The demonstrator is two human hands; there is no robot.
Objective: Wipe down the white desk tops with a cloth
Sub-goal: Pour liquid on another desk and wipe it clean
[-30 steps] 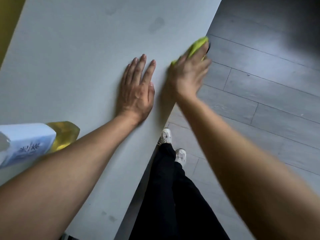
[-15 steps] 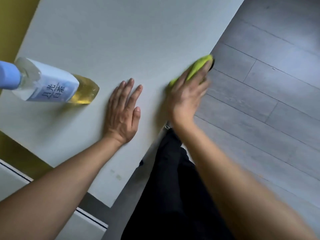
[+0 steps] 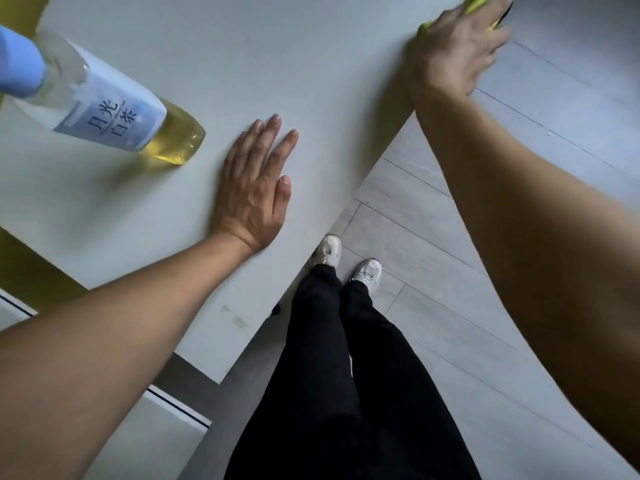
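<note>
My right hand [image 3: 457, 53] presses the yellow-green cloth [image 3: 479, 2] flat against the white desk top [image 3: 277, 64], right at its floor-side edge near the top of the view. My fingers lie spread over the cloth; the motion blur keeps me from telling whether any curl round it. The cloth looks soft and light, so I judge it handles best under a flat palm, bunched enough not to slide out from under me. My left hand [image 3: 254, 188] rests open on the desk, fingers straight, bracing me.

The desk edge runs diagonally just beside both hands, with grey plank floor [image 3: 450, 271] beyond, so a stroke outward could carry the cloth off the edge. Open surface lies between my hands and further in. The tea bottle [image 3: 114, 116] stands near my left hand; it looks top-heavy to me, and a wide sweep could knock it. Small smudges [image 3: 239, 322] sit near the near corner, still to wipe.
</note>
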